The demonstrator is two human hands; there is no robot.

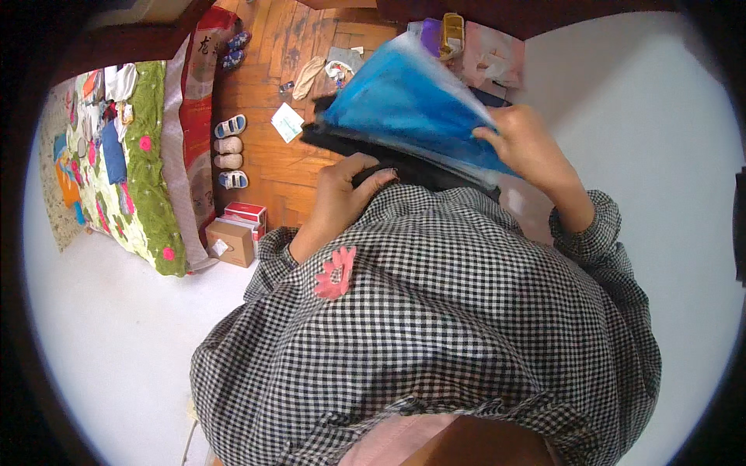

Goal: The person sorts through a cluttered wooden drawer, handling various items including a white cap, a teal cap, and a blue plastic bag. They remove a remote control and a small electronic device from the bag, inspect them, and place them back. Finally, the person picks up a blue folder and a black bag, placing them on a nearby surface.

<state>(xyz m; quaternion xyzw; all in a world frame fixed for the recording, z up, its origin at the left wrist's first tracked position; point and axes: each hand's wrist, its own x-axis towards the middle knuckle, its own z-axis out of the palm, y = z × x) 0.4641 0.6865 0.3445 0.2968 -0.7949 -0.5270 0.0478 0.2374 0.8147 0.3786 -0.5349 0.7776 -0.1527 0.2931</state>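
Note:
My right hand (518, 143) pinches the right edge of a blue sheet-like item (408, 93), which looks like thin plastic or cloth. The item fans upward and is blurred along its pale upper edge. Under it lies a black item (408, 157), wide and flat, whose exact kind I cannot make out. My left hand (349, 189) grips its near edge, with the thumb and fingers curled around it. The lower side of the black item is hidden behind the checked smock (419, 279) on my body.
On the left stands a bed with a green floral cover (151, 175) and piled clothes. Slippers (230, 145) line the wooden floor (274, 58) beside it, near cardboard boxes (229, 243). Paper (287, 123) and a beige cloth (309, 77) lie ahead. A yellow basket (453, 35) stands beyond the blue item.

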